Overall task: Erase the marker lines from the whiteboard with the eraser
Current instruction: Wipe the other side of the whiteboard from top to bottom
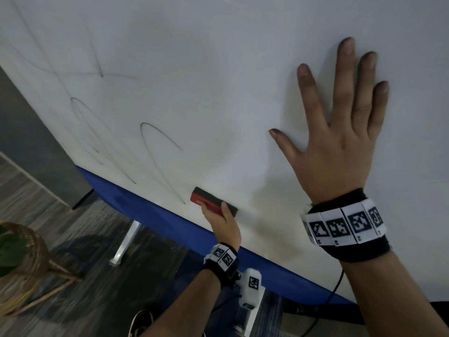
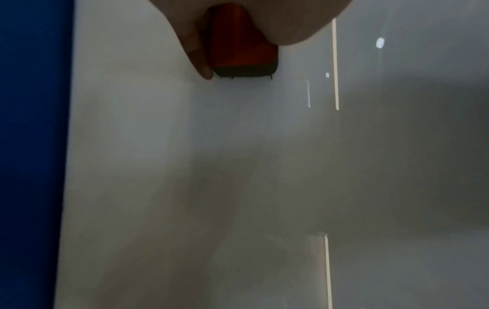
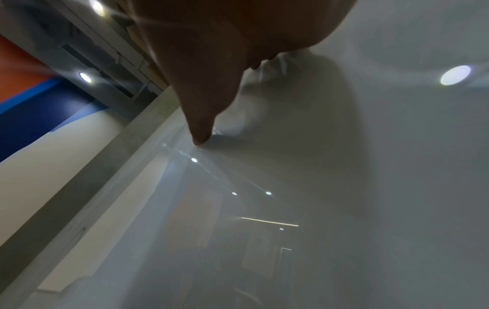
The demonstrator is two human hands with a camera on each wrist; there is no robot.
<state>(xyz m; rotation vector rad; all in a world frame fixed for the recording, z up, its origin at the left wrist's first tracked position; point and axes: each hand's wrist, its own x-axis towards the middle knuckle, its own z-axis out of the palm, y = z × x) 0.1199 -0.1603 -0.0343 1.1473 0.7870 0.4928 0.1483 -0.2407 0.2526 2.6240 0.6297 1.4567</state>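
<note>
A large whiteboard fills the head view, with a blue lower edge. Thin dark marker lines loop across its left half; the right half looks wiped. My left hand grips a red eraser with a dark felt face, pressed on the board just above the blue edge, right of the nearest line. In the left wrist view the eraser sits between thumb and palm against the board. My right hand lies flat on the board with fingers spread. The right wrist view shows its thumb touching the board.
Below the board are a wood-pattern floor, a metal stand leg and a wicker basket with a plant at the lower left. A black cable hangs under the blue edge. My shoe shows at the bottom.
</note>
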